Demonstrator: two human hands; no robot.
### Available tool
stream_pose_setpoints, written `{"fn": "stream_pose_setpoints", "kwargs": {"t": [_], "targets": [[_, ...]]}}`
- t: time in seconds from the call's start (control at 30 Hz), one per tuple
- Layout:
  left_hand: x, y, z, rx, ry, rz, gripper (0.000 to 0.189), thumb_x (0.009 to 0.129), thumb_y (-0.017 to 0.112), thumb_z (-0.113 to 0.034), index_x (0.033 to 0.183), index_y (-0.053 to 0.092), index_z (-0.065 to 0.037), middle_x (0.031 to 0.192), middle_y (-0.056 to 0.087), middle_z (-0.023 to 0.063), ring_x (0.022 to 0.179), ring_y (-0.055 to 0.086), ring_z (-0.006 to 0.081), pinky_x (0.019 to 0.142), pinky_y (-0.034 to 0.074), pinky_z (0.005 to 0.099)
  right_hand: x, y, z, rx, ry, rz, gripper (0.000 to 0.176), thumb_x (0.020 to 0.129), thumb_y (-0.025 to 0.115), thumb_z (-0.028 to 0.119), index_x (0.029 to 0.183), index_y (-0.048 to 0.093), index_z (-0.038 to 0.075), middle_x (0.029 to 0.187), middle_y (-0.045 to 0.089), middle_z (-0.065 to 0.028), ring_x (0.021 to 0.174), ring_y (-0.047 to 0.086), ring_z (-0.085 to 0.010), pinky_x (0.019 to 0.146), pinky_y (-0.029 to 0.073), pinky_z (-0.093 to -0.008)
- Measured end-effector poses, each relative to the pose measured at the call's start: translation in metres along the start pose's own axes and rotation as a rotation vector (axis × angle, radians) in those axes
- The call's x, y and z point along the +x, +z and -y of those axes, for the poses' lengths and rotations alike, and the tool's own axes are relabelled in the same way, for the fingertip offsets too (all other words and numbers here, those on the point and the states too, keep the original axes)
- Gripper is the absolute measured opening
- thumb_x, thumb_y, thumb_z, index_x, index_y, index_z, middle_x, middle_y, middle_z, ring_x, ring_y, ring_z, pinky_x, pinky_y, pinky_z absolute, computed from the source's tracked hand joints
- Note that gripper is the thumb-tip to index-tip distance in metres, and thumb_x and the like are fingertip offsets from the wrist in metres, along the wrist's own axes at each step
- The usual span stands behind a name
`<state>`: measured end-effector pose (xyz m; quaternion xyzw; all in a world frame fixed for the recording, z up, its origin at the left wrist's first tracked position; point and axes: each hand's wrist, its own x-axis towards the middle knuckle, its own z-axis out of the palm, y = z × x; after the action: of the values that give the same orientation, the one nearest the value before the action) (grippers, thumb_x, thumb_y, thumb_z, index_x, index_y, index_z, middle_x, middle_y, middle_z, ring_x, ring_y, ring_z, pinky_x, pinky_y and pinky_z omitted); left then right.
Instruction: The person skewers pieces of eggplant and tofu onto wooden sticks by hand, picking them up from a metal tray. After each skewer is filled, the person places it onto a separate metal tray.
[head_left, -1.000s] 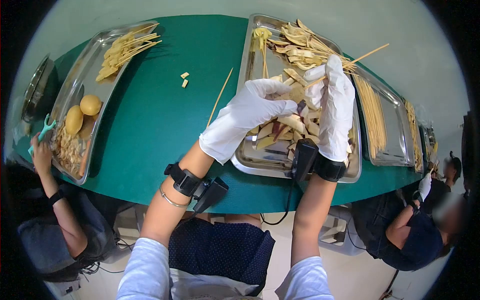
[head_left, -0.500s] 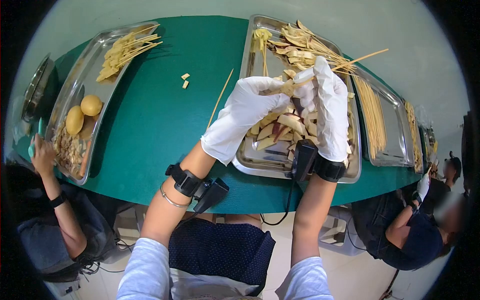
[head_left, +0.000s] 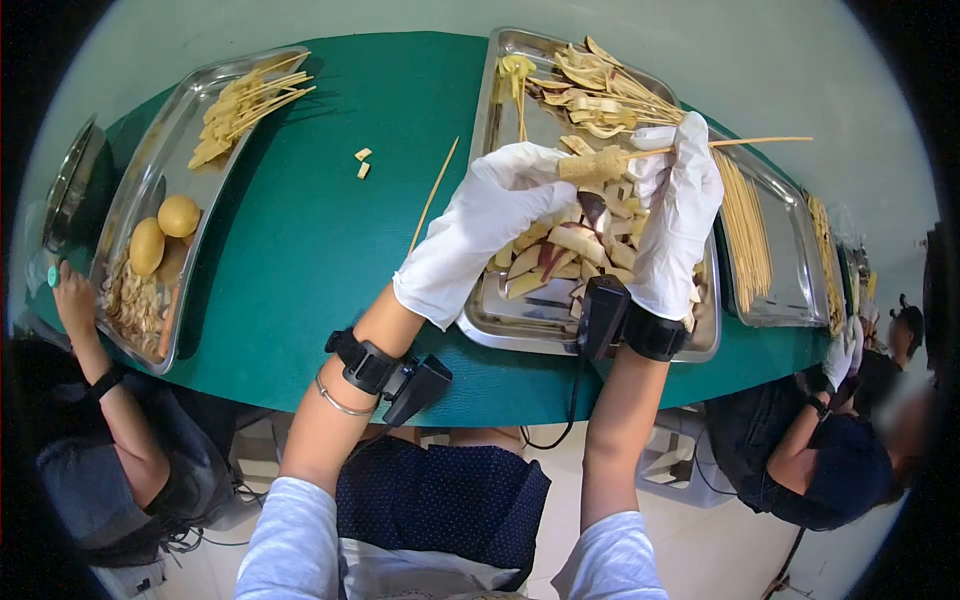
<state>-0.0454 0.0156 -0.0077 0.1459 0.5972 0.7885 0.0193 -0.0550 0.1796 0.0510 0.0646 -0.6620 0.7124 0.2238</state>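
White gloves cover both my hands. My left hand [head_left: 510, 205] is closed on a pale tan food piece [head_left: 592, 168] between thumb and fingers, above the large metal tray [head_left: 505, 325]. A wooden skewer [head_left: 765, 140] reaches rightward from that piece, and my right hand [head_left: 680, 205] pinches it close to the piece. Under my hands lie cut wedges with dark red skin [head_left: 575, 240]. Filled skewers [head_left: 610, 95] rest at the back of the tray. A single skewer [head_left: 436, 190] lies on the green table [head_left: 330, 250] beside my left hand.
Two small pale pieces [head_left: 363, 163] lie on the table. The left tray [head_left: 185, 270] bears skewered food, two round yellow items [head_left: 147, 246] and peelings. Bare skewers [head_left: 742, 235] fill part of a right tray [head_left: 790, 290]. People sit at both sides; one hand [head_left: 75, 298] holds a green-handled tool.
My right hand has moved right and slightly down along the skewer, whose tip now reaches farther right. More of the tan piece shows. The person's hand at the left has lowered.
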Motion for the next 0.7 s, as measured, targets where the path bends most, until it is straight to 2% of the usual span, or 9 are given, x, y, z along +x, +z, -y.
{"fn": "stream_pose_setpoints", "kwargs": {"t": [0.2,0.3,0.5,0.6,0.7], "targets": [[0.003,-0.003,0.007,-0.105,0.044,-0.041,0.025,0.083,0.068,-0.006,0.107,0.062,0.0,0.09,0.068,0.0062,0.073,0.064,0.0114,0.067,0.054,0.0251,0.0,0.003,0.0,0.01,0.072,0.042,0.042,0.096,0.05,0.04,0.08,0.066,0.004,0.057,0.056,0.002,0.047,0.043,-0.0035,0.042,0.029,-0.0182],[0.003,-0.004,0.007,-0.159,0.028,-0.07,0.021,0.083,0.068,-0.005,0.103,0.064,0.0,0.088,0.069,0.0064,0.07,0.064,0.0112,0.064,0.054,0.0249,-0.003,0.006,0.003,-0.032,0.076,0.081,0.049,0.095,0.049,0.045,0.078,0.067,0.002,0.058,0.06,-0.0009,0.047,0.048,-0.0046,0.044,0.034,-0.0177],[0.003,-0.004,0.006,-0.113,0.034,-0.057,0.019,0.083,0.068,-0.003,0.101,0.065,0.001,0.088,0.069,0.0073,0.07,0.065,0.0116,0.062,0.055,0.0246,-0.003,0.006,0.002,-0.006,0.082,0.133,0.048,0.095,0.05,0.044,0.078,0.066,0.002,0.059,0.058,0.0006,0.049,0.045,-0.0044,0.047,0.031,-0.0181],[0.001,-0.003,0.002,-0.145,0.008,-0.079,0.014,0.083,0.067,0.0,0.096,0.066,-0.001,0.086,0.068,0.0053,0.072,0.064,0.0099,0.064,0.055,0.0233,-0.005,0.01,0.002,0.027,0.095,0.121,0.048,0.095,0.05,0.044,0.079,0.066,0.002,0.06,0.058,0.001,0.05,0.046,-0.0047,0.047,0.032,-0.0182],[0.002,-0.004,0.004,-0.176,0.011,-0.091,0.018,0.082,0.068,-0.002,0.1,0.065,0.001,0.087,0.069,0.0068,0.07,0.065,0.0113,0.063,0.055,0.0239,-0.004,0.009,0.002,0.064,0.121,0.156,0.048,0.096,0.048,0.042,0.079,0.067,0.001,0.059,0.06,-0.0009,0.049,0.051,-0.0056,0.047,0.037,-0.0182]]}}
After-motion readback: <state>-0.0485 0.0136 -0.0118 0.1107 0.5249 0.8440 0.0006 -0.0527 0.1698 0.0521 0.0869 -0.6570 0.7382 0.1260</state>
